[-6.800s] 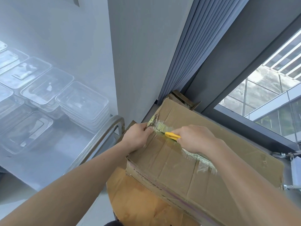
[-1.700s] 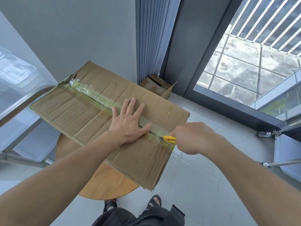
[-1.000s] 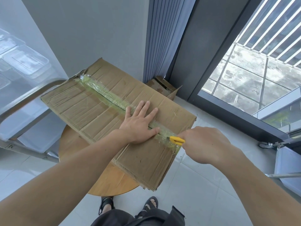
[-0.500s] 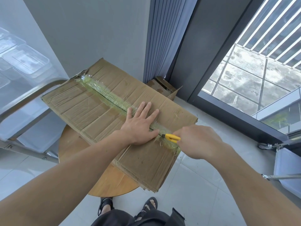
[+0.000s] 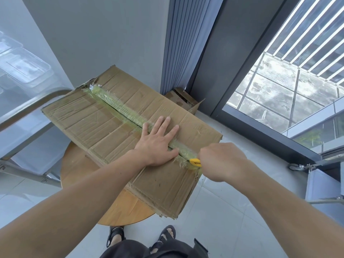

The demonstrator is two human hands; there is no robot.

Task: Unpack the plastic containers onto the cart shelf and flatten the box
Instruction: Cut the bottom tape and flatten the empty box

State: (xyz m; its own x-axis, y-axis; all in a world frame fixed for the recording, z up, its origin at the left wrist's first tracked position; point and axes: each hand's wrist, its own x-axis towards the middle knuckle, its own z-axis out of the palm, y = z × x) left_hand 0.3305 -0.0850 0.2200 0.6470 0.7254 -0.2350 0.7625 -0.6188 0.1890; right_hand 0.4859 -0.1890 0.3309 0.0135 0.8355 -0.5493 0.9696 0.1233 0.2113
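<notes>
A worn cardboard box [image 5: 104, 123] lies on a round wooden stool [image 5: 80, 175], with a strip of greenish tape [image 5: 119, 108] along its middle seam. My left hand [image 5: 158, 142] presses flat on the box, fingers spread across the seam. My right hand [image 5: 221, 161] grips a yellow box cutter [image 5: 195, 162] at the near end of the tape, close to the box's right edge. The seam looks split open beyond my left hand. Clear plastic containers [image 5: 22, 67] sit on the cart shelf at the far left.
The cart's metal handle [image 5: 31, 107] and frame stand left of the stool. A small open cardboard box [image 5: 184, 101] sits on the floor by the curtain [image 5: 182, 43]. A dark window frame runs on the right. My sandalled feet [image 5: 141, 235] show below.
My right hand has drawn the cutter along the tape from the far end to the near end. My left hand shifted from pinching the far corner to pressing flat mid-box.
</notes>
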